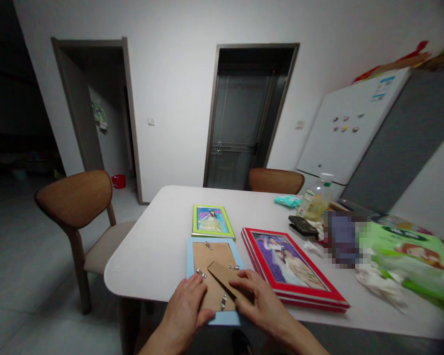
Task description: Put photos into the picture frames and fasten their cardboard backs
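Note:
A light blue picture frame (190,256) lies face down at the table's near edge, its brown backing board (210,254) and several metal clips showing. My left hand (187,303) rests on the frame's lower left part, fingertips beside a clip and thumb near the bottom edge. My right hand (257,301) is on the lower right side, fingers and thumb closed on the brown stand flap (222,277), which is raised at an angle from the backing. Behind the blue frame lies a green picture frame (195,222), picture up. Stacked red frames (303,291) lie to the right.
The white table (151,246) also holds a black object (302,225), a bottle (314,199), a teal packet (287,201), crumpled tissues (381,286) and a green package (410,251) at the right. Wooden chairs stand left (77,199) and behind (276,181).

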Motion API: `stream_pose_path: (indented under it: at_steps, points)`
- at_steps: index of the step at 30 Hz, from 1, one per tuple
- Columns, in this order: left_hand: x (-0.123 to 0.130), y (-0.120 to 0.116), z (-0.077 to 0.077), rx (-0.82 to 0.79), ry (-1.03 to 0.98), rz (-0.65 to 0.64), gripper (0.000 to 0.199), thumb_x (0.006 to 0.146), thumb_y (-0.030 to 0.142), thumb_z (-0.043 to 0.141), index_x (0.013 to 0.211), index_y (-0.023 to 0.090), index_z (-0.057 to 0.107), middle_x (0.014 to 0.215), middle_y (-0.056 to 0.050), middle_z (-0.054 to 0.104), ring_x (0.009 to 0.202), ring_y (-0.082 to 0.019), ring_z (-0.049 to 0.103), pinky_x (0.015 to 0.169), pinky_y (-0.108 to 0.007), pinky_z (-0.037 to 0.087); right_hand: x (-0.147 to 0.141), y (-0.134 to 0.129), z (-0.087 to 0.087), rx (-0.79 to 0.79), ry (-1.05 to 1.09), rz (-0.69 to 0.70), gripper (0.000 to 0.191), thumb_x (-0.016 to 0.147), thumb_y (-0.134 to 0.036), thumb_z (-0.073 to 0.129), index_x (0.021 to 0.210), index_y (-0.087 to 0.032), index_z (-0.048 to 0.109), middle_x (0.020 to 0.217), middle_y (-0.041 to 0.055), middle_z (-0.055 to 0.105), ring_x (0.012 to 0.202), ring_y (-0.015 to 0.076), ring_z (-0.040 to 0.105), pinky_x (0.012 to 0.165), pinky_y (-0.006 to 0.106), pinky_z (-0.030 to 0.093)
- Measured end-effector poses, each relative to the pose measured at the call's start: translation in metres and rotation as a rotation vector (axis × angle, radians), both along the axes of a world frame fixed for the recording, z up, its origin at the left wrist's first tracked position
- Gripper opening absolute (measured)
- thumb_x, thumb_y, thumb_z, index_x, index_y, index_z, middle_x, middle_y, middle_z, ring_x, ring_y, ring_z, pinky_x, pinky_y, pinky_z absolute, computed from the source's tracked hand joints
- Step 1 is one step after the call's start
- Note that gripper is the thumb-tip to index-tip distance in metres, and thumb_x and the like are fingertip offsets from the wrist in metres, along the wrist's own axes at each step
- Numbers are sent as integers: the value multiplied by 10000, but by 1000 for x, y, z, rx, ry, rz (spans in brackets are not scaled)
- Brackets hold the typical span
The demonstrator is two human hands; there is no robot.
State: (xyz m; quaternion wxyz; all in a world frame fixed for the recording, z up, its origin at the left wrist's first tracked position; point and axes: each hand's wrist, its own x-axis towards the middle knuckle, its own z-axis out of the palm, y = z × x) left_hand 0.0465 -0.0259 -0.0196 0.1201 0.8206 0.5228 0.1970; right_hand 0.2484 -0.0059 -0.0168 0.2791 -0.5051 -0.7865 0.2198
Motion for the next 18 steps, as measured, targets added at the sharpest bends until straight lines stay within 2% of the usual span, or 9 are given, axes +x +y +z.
stream_pose_path:
  at_steps: [8,15,18]
  points:
    - [-1,-3,6,-63,23,17,442,666,260,606,1081,160,494,1232,-112,455,1151,-242,379,969,-430,286,-3,-7,3,-2,-30,-15,318,618,-180,487,902,-184,631,976,87,532,945,204,483,845,326,367]
    - [2,-1,7,-95,38,-14,199,756,187,473,937,207,554,1187,-56,508,1136,-195,403,965,-428,264,-6,2,-17,141,-71,-36,312,630,-167,487,909,-206,619,1033,85,522,965,209,461,846,344,356]
    - [1,-3,4,-96,39,-12,306,699,310,568,977,188,533,1231,-89,460,1159,-228,369,975,-455,231,-4,3,-21,168,-92,-25,298,658,-209,503,936,-204,611,1063,91,507,997,215,437,859,346,345]
